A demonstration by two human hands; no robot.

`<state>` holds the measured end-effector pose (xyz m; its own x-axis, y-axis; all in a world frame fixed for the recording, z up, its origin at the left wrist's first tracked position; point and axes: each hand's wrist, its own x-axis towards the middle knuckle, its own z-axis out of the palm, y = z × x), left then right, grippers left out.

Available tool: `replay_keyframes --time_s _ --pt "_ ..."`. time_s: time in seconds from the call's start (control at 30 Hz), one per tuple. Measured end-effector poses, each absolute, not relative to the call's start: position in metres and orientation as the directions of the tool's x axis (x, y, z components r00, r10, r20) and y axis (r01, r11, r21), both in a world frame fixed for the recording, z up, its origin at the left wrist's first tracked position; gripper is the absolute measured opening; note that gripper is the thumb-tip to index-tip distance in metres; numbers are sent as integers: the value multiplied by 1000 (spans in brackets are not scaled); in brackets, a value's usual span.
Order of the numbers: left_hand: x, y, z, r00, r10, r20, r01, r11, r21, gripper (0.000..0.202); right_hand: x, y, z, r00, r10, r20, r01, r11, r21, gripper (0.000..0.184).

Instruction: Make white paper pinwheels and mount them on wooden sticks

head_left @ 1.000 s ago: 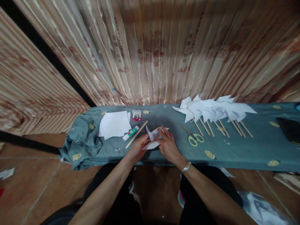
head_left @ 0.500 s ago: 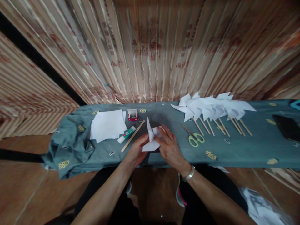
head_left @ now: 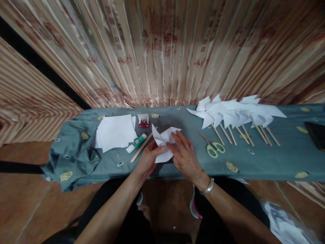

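Note:
Both of my hands work on a white paper pinwheel piece [head_left: 164, 142] that lies on the blue-grey cloth [head_left: 254, 161] near its front edge. My left hand [head_left: 148, 158] pinches the paper's left side with thumb and fingers closed on it. My right hand [head_left: 185, 156] rests on the paper's right side, fingers pressed onto its folded flaps. A wooden stick [head_left: 142, 146] lies slanted just left of the paper, beside a glue stick [head_left: 136, 143].
A stack of white paper squares [head_left: 115, 131] and a small red box of pins [head_left: 143, 121] sit at the left. Green-handled scissors [head_left: 212, 145] lie to the right, and several finished white pinwheels on sticks [head_left: 237, 117] behind them. A dark object [head_left: 316, 133] is at the far right.
The paper's flaps have been shifted; a corner that stood upright now leans back and left. Both hands stayed on the paper, and the view has tilted a little.

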<state>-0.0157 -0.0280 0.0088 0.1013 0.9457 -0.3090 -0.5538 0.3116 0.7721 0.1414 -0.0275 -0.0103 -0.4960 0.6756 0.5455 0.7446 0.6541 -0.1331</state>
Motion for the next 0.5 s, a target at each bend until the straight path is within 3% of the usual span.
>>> replay_keyframes --time_s 0.2,0.5 --pt "-19 -24 8 -44 978 -204 -428 166 889 47 137 -34 -12 -502 707 499 752 641 -152 50" --pt "-19 -22 6 -138 969 -206 -386 139 912 38 131 -39 -12 -469 747 471 761 613 -214 56"
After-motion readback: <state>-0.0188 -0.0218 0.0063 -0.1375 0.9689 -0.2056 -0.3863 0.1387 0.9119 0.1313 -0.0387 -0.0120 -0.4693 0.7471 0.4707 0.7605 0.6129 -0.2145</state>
